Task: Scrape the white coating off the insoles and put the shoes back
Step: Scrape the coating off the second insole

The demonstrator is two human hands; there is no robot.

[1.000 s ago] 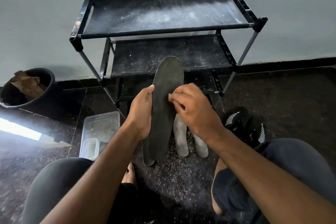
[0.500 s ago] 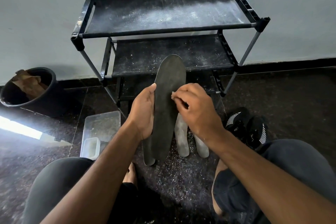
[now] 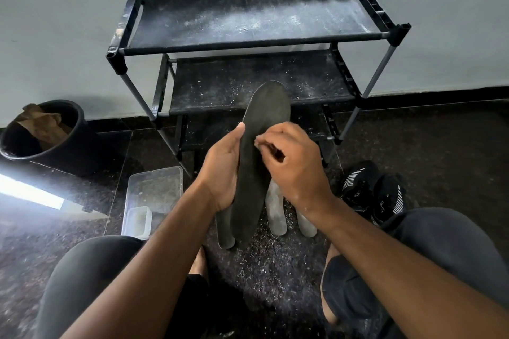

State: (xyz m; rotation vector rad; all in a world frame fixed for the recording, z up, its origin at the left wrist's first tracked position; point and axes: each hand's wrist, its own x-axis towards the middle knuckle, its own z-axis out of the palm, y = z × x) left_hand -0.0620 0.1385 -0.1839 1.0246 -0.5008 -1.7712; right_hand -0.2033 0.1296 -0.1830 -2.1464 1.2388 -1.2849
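A dark grey insole (image 3: 261, 146) stands upright in front of me, toe end up. My left hand (image 3: 223, 170) grips its left edge, thumb along the rim. My right hand (image 3: 292, 165) has curled fingers, and its fingertips pinch at the insole's surface near the middle. Two pale, white-coated insoles (image 3: 276, 212) lie on the floor behind it, and another dark insole (image 3: 224, 231) lies at the left. A pair of black shoes with white stripes (image 3: 371, 190) sits on the floor at the right.
A black shoe rack (image 3: 248, 44) dusted with white powder stands against the wall. A clear plastic container (image 3: 154, 195) lies on the floor at the left, with a black bin (image 3: 41, 135) holding brown paper beyond it. White scrapings litter the dark floor between my knees.
My right hand's fingertips have slid a little left and down across the insole. The left hand keeps its grip, and the insole has barely moved.
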